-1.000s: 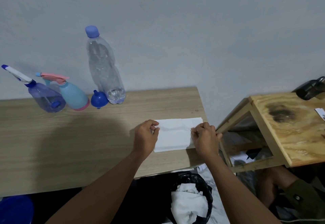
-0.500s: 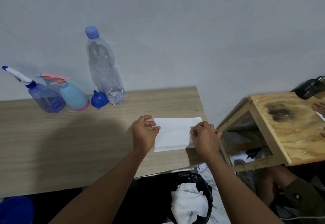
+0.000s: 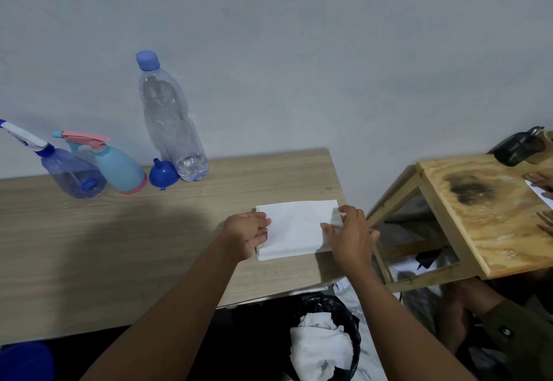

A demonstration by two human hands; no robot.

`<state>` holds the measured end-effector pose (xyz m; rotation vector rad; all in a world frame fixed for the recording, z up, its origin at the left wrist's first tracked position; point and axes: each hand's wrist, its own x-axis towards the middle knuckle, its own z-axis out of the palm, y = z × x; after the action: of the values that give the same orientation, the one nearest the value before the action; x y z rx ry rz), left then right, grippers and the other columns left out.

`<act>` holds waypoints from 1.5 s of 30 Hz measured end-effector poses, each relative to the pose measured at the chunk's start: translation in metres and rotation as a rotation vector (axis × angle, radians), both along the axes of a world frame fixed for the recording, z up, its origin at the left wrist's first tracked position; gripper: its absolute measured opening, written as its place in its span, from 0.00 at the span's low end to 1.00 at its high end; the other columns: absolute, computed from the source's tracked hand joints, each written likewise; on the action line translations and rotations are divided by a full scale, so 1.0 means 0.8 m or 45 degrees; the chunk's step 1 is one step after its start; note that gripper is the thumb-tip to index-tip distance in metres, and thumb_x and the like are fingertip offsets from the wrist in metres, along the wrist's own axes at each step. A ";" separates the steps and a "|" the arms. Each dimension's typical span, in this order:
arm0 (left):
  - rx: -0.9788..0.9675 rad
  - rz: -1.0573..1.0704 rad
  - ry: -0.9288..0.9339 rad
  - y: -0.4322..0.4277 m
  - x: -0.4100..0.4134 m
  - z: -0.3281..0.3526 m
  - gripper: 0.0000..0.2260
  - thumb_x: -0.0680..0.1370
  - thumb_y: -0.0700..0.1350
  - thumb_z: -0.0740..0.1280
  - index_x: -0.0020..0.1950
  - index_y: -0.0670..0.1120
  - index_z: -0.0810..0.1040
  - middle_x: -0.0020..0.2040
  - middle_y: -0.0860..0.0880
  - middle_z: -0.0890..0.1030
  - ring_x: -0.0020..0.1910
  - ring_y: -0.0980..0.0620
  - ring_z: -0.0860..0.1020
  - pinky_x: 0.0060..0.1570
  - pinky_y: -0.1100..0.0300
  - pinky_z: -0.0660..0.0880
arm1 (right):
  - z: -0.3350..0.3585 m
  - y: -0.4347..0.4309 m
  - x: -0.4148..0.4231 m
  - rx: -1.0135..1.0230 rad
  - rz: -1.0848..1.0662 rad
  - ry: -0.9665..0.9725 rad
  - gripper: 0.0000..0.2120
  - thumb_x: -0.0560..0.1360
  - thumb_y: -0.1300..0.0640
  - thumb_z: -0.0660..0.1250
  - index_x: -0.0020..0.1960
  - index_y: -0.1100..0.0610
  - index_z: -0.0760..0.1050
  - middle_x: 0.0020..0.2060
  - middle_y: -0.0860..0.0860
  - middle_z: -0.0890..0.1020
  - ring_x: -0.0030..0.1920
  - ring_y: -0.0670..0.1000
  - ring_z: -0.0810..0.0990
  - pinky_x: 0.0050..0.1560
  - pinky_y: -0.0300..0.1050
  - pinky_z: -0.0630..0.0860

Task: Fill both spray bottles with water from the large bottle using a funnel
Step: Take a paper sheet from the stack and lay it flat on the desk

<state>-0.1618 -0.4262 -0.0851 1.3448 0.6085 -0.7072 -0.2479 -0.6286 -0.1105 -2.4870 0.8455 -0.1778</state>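
A tall clear bottle (image 3: pixel 170 117) with a blue cap stands at the back of the wooden table (image 3: pixel 119 246), only a little water in its base. A blue funnel (image 3: pixel 163 174) lies against it, mouth down. Left of that stand a teal spray bottle (image 3: pixel 119 168) with a pink trigger and a translucent purple spray bottle (image 3: pixel 71 174). Far from them, at the table's right end, lies a folded white paper (image 3: pixel 296 228). My left hand (image 3: pixel 247 235) curls round its left edge. My right hand (image 3: pixel 350 237) pinches its right edge, slightly lifted.
A stained plywood side table (image 3: pixel 493 216) stands to the right, with a black object (image 3: pixel 517 147) and another person's hand (image 3: pixel 538 177) on it. A black-bagged bin (image 3: pixel 326 341) with white waste sits below the table edge. A blue object (image 3: pixel 24 362) is at the lower left.
My right hand has spread its fingers and raised the paper's right edge. My left hand has turned its palm sideways at the left edge. Bottles and funnel have not moved.
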 end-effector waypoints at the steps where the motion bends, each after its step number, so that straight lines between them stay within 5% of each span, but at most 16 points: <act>1: 0.036 -0.046 -0.049 0.002 -0.002 -0.002 0.07 0.78 0.29 0.65 0.50 0.39 0.79 0.42 0.44 0.79 0.37 0.50 0.75 0.52 0.54 0.73 | 0.000 -0.001 0.000 0.022 -0.004 -0.004 0.21 0.74 0.47 0.73 0.63 0.50 0.71 0.60 0.48 0.76 0.57 0.52 0.77 0.64 0.57 0.64; 4: 0.135 -0.117 -0.268 0.006 -0.007 -0.010 0.10 0.77 0.30 0.66 0.57 0.36 0.81 0.42 0.42 0.79 0.39 0.46 0.74 0.42 0.55 0.70 | -0.001 -0.004 -0.002 0.092 -0.012 -0.021 0.19 0.74 0.46 0.72 0.61 0.50 0.73 0.58 0.48 0.75 0.56 0.52 0.77 0.64 0.57 0.63; 7: 0.252 -0.187 -0.526 0.008 -0.013 -0.009 0.12 0.74 0.32 0.72 0.55 0.43 0.83 0.48 0.45 0.82 0.43 0.47 0.80 0.45 0.58 0.76 | -0.001 -0.004 -0.007 0.113 0.005 -0.043 0.16 0.75 0.47 0.72 0.60 0.49 0.74 0.56 0.47 0.76 0.56 0.51 0.77 0.63 0.56 0.62; 10: 0.301 -0.298 -0.634 0.013 -0.017 -0.013 0.17 0.70 0.34 0.76 0.53 0.52 0.82 0.49 0.41 0.85 0.42 0.39 0.84 0.44 0.48 0.82 | 0.001 -0.003 -0.011 0.096 0.044 -0.075 0.13 0.76 0.50 0.71 0.59 0.50 0.76 0.57 0.47 0.78 0.58 0.51 0.76 0.63 0.56 0.62; 13: 0.223 -0.311 -0.600 0.013 -0.021 -0.010 0.21 0.71 0.32 0.74 0.61 0.49 0.80 0.46 0.40 0.84 0.39 0.42 0.81 0.45 0.40 0.80 | -0.001 -0.005 -0.012 0.183 0.006 -0.130 0.16 0.75 0.50 0.72 0.61 0.51 0.75 0.58 0.48 0.77 0.59 0.51 0.76 0.66 0.59 0.65; 17: -0.212 -0.102 -0.335 0.005 -0.020 0.002 0.22 0.76 0.29 0.68 0.69 0.42 0.74 0.59 0.45 0.79 0.54 0.44 0.82 0.48 0.47 0.81 | -0.002 -0.009 -0.013 0.291 -0.061 -0.179 0.22 0.72 0.36 0.68 0.60 0.48 0.74 0.52 0.45 0.78 0.55 0.49 0.77 0.62 0.63 0.71; 20: -0.462 0.048 -0.180 0.003 -0.017 0.011 0.21 0.78 0.28 0.63 0.71 0.40 0.70 0.64 0.40 0.77 0.57 0.42 0.80 0.44 0.49 0.82 | 0.006 -0.010 -0.015 0.319 -0.093 -0.138 0.24 0.74 0.35 0.66 0.61 0.50 0.74 0.49 0.46 0.80 0.51 0.49 0.78 0.66 0.57 0.65; 27: -0.475 0.018 -0.129 0.003 -0.013 0.016 0.27 0.76 0.27 0.65 0.74 0.41 0.66 0.54 0.42 0.77 0.47 0.45 0.80 0.38 0.54 0.83 | 0.022 -0.002 -0.014 0.480 -0.094 -0.285 0.13 0.78 0.49 0.68 0.59 0.54 0.76 0.40 0.46 0.80 0.40 0.44 0.78 0.44 0.42 0.74; 31: -0.346 -0.053 -0.197 0.004 -0.014 0.007 0.29 0.74 0.26 0.67 0.74 0.41 0.68 0.74 0.37 0.65 0.49 0.45 0.79 0.43 0.50 0.82 | 0.027 -0.003 -0.007 0.593 -0.159 -0.379 0.06 0.80 0.63 0.64 0.54 0.56 0.77 0.38 0.45 0.79 0.38 0.45 0.77 0.34 0.27 0.71; 37: -0.237 -0.081 -0.224 0.009 -0.015 0.002 0.20 0.75 0.33 0.70 0.66 0.45 0.76 0.72 0.41 0.69 0.62 0.41 0.78 0.43 0.48 0.82 | 0.033 -0.017 0.009 1.152 -0.357 -0.342 0.06 0.77 0.65 0.70 0.50 0.55 0.77 0.46 0.53 0.81 0.48 0.53 0.80 0.49 0.50 0.81; 45: -0.059 -0.109 -0.320 0.013 -0.017 0.002 0.19 0.76 0.32 0.70 0.65 0.42 0.76 0.60 0.44 0.81 0.50 0.45 0.82 0.44 0.49 0.82 | 0.038 -0.027 0.019 1.341 -0.326 -0.116 0.12 0.77 0.65 0.67 0.55 0.52 0.71 0.56 0.59 0.81 0.49 0.57 0.81 0.43 0.51 0.79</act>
<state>-0.1757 -0.4160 -0.0831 1.3967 0.3334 -0.6050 -0.2326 -0.6500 -0.0802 -1.3824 0.8963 0.0662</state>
